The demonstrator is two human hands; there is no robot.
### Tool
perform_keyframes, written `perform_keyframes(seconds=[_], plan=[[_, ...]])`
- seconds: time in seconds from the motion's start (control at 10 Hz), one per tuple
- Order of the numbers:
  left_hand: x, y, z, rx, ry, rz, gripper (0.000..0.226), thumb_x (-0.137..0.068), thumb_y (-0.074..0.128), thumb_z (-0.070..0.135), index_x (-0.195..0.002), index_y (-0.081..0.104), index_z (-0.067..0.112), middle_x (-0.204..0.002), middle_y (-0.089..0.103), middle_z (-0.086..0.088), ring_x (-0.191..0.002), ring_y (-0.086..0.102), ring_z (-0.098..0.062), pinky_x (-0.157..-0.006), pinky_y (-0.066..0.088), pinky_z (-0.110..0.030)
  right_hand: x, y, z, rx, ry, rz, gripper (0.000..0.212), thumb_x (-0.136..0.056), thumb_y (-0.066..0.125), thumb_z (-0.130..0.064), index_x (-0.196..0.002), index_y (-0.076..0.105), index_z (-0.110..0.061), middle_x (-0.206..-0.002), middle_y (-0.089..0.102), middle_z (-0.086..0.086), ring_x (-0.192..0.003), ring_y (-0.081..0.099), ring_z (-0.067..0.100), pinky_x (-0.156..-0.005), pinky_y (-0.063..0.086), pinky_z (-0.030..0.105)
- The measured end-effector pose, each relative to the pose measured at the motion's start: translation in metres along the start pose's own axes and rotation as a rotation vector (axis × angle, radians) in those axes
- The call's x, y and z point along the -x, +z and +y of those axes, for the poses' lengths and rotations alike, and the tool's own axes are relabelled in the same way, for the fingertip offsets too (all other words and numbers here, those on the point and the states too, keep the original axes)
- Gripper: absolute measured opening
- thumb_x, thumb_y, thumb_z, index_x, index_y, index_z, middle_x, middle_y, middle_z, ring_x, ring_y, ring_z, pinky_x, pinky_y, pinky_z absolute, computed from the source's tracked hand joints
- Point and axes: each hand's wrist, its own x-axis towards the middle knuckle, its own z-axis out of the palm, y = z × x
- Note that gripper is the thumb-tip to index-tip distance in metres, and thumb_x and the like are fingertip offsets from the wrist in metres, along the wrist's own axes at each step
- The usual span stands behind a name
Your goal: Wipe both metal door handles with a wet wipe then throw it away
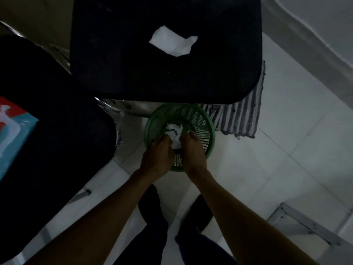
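A crumpled white wet wipe [174,133] sits over the mouth of a green slatted plastic waste basket [205,129] on the tiled floor. My left hand [158,153] and my right hand [192,152] are both over the basket's near rim, fingers curled around the wipe from either side. No door handles are in view.
A dark-seated chair [164,73] stands just beyond the basket with a flat white sheet [172,43] lying on it. A second dark seat [57,131] at the left carries a red and blue pack [13,127]. A striped mat [240,115] lies at the right.
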Motion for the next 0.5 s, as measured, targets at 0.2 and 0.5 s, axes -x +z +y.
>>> perform_keyframes(seconds=[0.2,0.5], plan=[[0.001,-0.007,0.01,-0.024,-0.002,0.0,0.02,-0.106,0.048,0.016,-0.121,0.058,0.008,-0.127,0.058,-0.014,-0.112,0.06,-0.034,-0.074,0.044,-0.034,0.001,-0.013,-0.002,0.167,0.092,-0.196,0.066,-0.104,0.052,-0.047,-0.163,0.022,-0.037,-0.167,0.028,0.01,-0.136,0.052,0.032,-0.095,0.055,0.047],[0.025,-0.053,0.037,-0.005,0.039,0.032,0.018,-0.104,0.048,0.014,-0.116,0.059,0.007,-0.121,0.061,-0.016,-0.105,0.062,-0.036,-0.077,0.05,-0.039,0.021,-0.068,-0.023,0.125,0.046,-0.057,0.05,-0.104,0.053,-0.044,-0.151,0.047,-0.03,-0.157,0.043,0.007,-0.13,0.055,0.028,-0.094,0.056,0.046]])
